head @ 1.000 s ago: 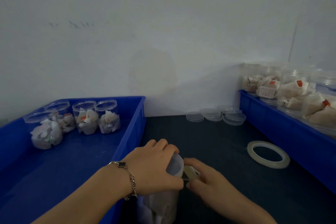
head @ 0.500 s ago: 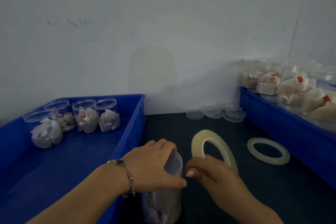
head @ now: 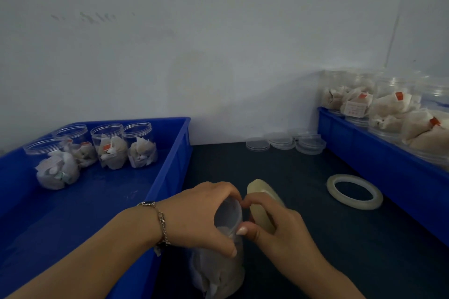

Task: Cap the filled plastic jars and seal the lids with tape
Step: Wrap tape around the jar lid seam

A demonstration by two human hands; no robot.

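A filled clear plastic jar [head: 218, 272] stands on the dark table at the bottom centre, its lid [head: 229, 213] on top. My left hand [head: 201, 216] grips the lid and upper jar from the left, fingers curled over the rim. My right hand [head: 279, 230] holds a roll of clear tape [head: 261, 206] upright against the jar's right side, thumb tip touching the lid's edge. A second tape roll [head: 354, 192] lies flat on the table to the right.
The blue bin [head: 170, 160] on the left holds several open filled jars [head: 111, 150]. A blue bin [head: 379, 155] on the right carries several capped jars [head: 388, 109]. Loose clear lids [head: 284, 143] lie near the back wall. Dark table [head: 328, 238] lies between the bins.
My right hand lifted the tape roll into view, then brought it down and in against the jar's lid. My left hand kept its grip on the jar top.
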